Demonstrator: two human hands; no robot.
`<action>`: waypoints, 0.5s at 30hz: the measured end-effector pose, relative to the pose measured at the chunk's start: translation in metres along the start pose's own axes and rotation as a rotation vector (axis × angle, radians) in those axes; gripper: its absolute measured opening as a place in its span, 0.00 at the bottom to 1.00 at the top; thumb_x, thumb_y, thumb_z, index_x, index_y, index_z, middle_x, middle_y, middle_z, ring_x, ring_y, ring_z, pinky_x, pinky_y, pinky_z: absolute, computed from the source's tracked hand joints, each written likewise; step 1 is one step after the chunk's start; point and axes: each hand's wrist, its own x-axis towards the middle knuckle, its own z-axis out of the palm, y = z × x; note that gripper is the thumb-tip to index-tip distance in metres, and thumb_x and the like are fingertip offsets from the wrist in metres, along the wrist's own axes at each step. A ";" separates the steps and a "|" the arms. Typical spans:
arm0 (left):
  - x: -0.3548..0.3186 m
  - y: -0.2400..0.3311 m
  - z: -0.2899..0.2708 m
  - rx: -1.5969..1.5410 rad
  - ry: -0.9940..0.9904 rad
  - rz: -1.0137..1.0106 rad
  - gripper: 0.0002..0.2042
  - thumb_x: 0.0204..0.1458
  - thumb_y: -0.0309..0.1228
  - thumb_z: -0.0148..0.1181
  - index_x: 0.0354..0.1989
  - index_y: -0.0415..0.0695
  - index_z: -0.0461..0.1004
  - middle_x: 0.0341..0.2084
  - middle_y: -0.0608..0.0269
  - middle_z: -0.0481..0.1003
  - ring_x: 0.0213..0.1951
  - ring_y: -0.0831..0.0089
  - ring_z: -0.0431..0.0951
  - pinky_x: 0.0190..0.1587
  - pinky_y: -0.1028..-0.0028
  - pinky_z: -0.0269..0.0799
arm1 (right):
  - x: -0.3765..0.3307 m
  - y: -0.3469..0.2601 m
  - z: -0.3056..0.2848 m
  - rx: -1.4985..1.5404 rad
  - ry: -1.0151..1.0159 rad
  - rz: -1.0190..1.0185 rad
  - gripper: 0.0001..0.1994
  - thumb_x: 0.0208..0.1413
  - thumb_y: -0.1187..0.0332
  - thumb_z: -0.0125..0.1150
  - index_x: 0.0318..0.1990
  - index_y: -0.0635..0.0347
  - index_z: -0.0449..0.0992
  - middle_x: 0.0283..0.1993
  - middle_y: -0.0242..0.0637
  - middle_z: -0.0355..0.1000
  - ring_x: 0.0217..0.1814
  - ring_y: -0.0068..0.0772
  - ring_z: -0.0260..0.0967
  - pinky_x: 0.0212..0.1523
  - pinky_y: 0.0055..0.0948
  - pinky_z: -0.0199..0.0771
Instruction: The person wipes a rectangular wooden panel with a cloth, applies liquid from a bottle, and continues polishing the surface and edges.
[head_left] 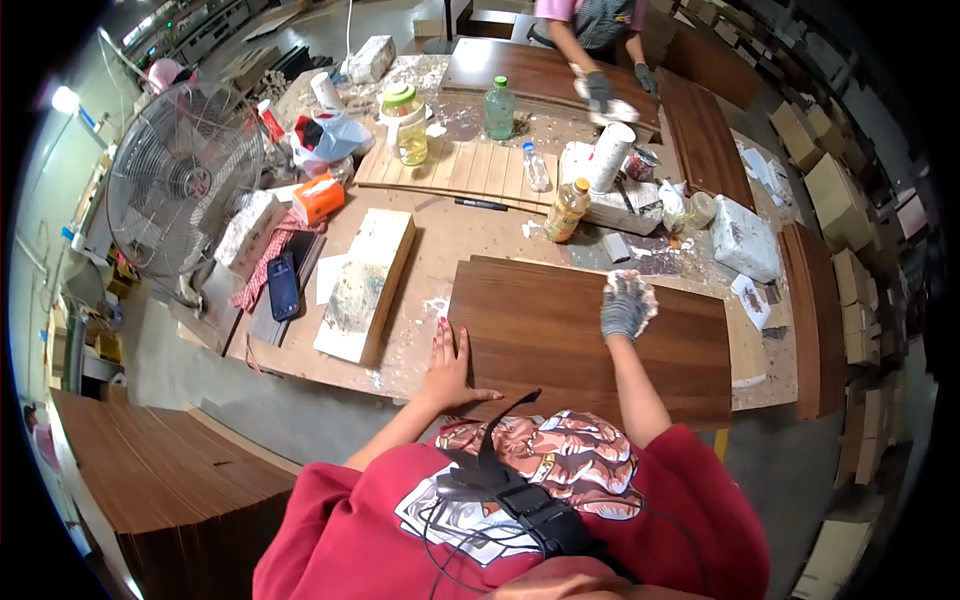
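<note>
We have the dark wood panel (590, 340) lying flat at the workbench's (440, 250) near edge, bare board between our hands. Bottles and clutter crowd the far side; a fan (180, 180) stands left. Our left hand (447, 365) presses flat, fingers spread; our gloved right hand (625, 305) clutches a white rag (645, 290) on the panel

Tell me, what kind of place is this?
Probably a woodworking workshop. A gloved right hand presses a white rag on a brown wood panel, the bare left hand steadies it, more panels are stacked nearby, and a big fan stands by the messy workbench.
</note>
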 end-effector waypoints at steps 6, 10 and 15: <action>-0.001 0.001 -0.015 -0.032 -0.088 -0.033 0.78 0.33 0.74 0.72 0.78 0.29 0.31 0.76 0.21 0.35 0.77 0.28 0.35 0.78 0.45 0.40 | -0.052 -0.144 -0.012 0.139 -0.052 -0.378 0.37 0.64 0.45 0.55 0.78 0.45 0.57 0.80 0.43 0.51 0.84 0.60 0.39 0.80 0.63 0.30; 0.001 -0.019 -0.020 -0.069 -0.031 0.059 0.77 0.34 0.70 0.74 0.78 0.30 0.31 0.75 0.21 0.41 0.78 0.33 0.41 0.78 0.47 0.40 | -0.082 -0.208 -0.031 0.169 -0.069 -0.684 0.34 0.63 0.48 0.58 0.75 0.45 0.61 0.81 0.42 0.51 0.83 0.59 0.41 0.80 0.63 0.34; -0.013 -0.028 -0.049 -0.079 -0.129 0.054 0.77 0.31 0.65 0.79 0.77 0.27 0.31 0.76 0.24 0.38 0.79 0.36 0.39 0.79 0.47 0.39 | -0.089 -0.208 -0.035 0.101 -0.147 -0.756 0.28 0.70 0.51 0.47 0.76 0.40 0.62 0.82 0.41 0.51 0.84 0.57 0.41 0.81 0.60 0.35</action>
